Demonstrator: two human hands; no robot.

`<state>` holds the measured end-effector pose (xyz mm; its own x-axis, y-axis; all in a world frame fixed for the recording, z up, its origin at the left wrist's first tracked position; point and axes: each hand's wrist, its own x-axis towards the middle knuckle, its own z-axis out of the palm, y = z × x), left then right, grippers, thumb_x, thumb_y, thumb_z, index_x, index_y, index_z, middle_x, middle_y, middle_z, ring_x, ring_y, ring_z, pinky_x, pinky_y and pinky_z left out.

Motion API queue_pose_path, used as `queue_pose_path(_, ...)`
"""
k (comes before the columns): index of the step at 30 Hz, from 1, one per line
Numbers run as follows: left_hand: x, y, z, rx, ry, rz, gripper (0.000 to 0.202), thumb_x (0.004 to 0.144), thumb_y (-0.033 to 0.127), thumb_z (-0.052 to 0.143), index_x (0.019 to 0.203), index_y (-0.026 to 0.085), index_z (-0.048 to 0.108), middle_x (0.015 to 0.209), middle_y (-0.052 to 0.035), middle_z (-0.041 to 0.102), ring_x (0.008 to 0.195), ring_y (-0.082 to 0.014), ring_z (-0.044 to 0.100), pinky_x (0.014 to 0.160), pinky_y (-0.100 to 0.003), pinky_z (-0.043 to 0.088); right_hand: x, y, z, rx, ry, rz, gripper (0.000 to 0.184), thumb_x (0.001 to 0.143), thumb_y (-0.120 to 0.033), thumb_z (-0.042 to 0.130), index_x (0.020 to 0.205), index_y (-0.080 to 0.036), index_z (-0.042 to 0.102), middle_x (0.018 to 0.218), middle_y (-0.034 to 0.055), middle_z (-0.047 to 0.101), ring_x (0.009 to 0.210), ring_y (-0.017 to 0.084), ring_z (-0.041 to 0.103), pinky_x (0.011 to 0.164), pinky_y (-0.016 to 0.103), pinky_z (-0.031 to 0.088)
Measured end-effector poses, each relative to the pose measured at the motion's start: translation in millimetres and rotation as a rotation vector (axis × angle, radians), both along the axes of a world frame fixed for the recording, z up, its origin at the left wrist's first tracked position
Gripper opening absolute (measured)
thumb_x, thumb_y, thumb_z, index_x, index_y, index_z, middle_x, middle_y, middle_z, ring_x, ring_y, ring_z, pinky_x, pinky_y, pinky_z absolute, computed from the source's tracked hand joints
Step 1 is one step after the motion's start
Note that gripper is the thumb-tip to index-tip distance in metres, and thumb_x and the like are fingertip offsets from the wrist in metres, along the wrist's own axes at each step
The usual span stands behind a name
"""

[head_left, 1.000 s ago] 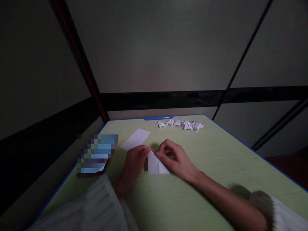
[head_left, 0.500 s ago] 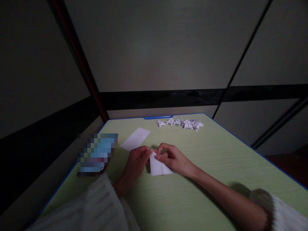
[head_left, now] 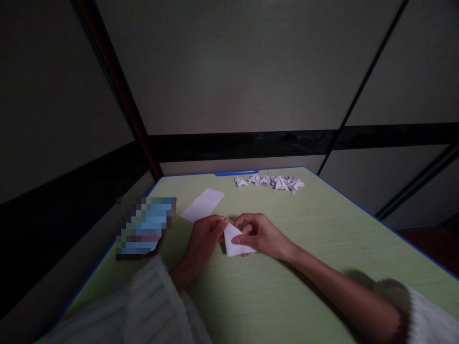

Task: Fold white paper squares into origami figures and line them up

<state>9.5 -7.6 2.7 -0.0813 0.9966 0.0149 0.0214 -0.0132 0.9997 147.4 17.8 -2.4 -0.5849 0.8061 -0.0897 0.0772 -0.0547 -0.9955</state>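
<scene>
On the pale green table [head_left: 272, 296], both my hands work a small white folded paper [head_left: 234, 240]. My left hand [head_left: 202, 243] pinches its upper left corner with curled fingers. My right hand [head_left: 260, 234] grips its right side, thumb on top and fingers under it. The paper shows a slanted fold and is partly lifted off the table. A flat white paper slip [head_left: 202, 204] lies just beyond my left hand.
A cluster of several small folded white paper pieces [head_left: 272, 182] sits by the table's far edge. A phone with a blurred screen [head_left: 145, 231] lies at the left edge. The table has a blue rim; dark frame bars and walls stand behind it.
The folded paper has been turned and raised slightly between my hands; my right hand has shifted from its top edge onto its right side. The left hand stays about where it was.
</scene>
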Motion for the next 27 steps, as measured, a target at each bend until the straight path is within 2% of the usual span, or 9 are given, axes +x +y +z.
queue_pose_path(7, 0.2, 0.8, -1.1, -0.001, -0.001, -0.011, 0.015, 0.061, 0.025, 0.054, 0.052, 0.013, 0.058, 0.045, 0.0030, 0.054, 0.046, -0.0098, 0.050, 0.045, -0.018, 0.042, 3.4, 2.9, -3.0, 0.006, 0.022, 0.062, 0.033, 0.052, -0.027, 0.069, 0.074, -0.013, 0.049, 0.046, -0.0055, 0.055, 0.039, 0.008, 0.051, 0.038, 0.017, 0.038)
queue_pose_path(15, 0.5, -0.3, -2.1, -0.114, -0.090, -0.076, 0.013, 0.055, 0.024, 0.062, 0.053, 0.012, 0.056, 0.047, 0.0039, 0.057, 0.049, -0.0103, 0.054, 0.054, -0.022, 0.047, 1.0, 1.6, -1.4, 0.006, 0.009, -0.055, 0.032, 0.049, -0.021, 0.070, 0.073, -0.012, 0.051, 0.042, -0.0073, 0.050, 0.037, 0.007, 0.048, 0.038, 0.019, 0.040)
queue_pose_path(21, 1.2, -0.6, -3.4, -0.105, -0.079, -0.048, 0.019, 0.054, 0.025, 0.063, 0.045, 0.013, 0.051, 0.042, 0.0048, 0.053, 0.042, -0.0097, 0.052, 0.048, -0.022, 0.047, 0.0, 0.3, -2.8, 0.004, 0.031, -0.046, 0.029, 0.050, -0.020, 0.070, 0.068, -0.012, 0.049, 0.042, -0.0073, 0.050, 0.036, 0.006, 0.047, 0.037, 0.017, 0.040)
queue_pose_path(27, 0.0, -0.7, -1.2, -0.052, -0.059, 0.035, 0.019, 0.055, 0.025, 0.062, 0.045, 0.013, 0.050, 0.041, 0.0048, 0.053, 0.041, -0.0090, 0.051, 0.045, -0.020, 0.045, -0.8, -0.2, 1.0, -0.089, 0.120, -0.035, 0.026, 0.058, -0.028, 0.065, 0.068, -0.012, 0.048, 0.043, -0.0041, 0.055, 0.035, 0.007, 0.050, 0.037, 0.017, 0.040)
